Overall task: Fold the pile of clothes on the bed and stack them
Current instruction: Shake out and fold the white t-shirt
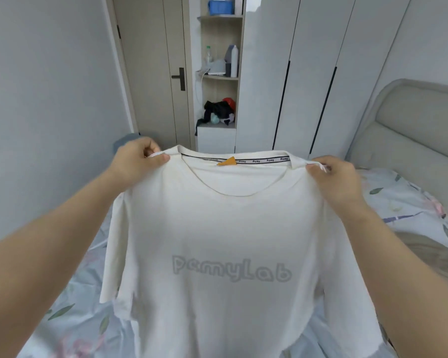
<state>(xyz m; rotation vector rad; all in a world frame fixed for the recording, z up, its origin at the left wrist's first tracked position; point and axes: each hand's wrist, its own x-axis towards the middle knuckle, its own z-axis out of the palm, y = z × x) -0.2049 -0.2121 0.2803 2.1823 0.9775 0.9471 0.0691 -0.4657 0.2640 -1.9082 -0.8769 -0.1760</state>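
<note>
I held the white T-shirt [230, 228] up over the bed [70, 293], my left hand [137, 157] and right hand [331, 174] each pinching a shoulder, fingers curled. It hung unfolded and I saw no finished stack, so I judged the task early. The chest read "PcmyLab"; the neck tape repeated "Pcmy".

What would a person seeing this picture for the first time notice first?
The white T-shirt held up in the middle, with grey lettering on its chest, catches the eye first. The left hand and the right hand each pinch one shoulder of it. Under it lies the bed with a flowered sheet; behind stands an open shelf.
</note>
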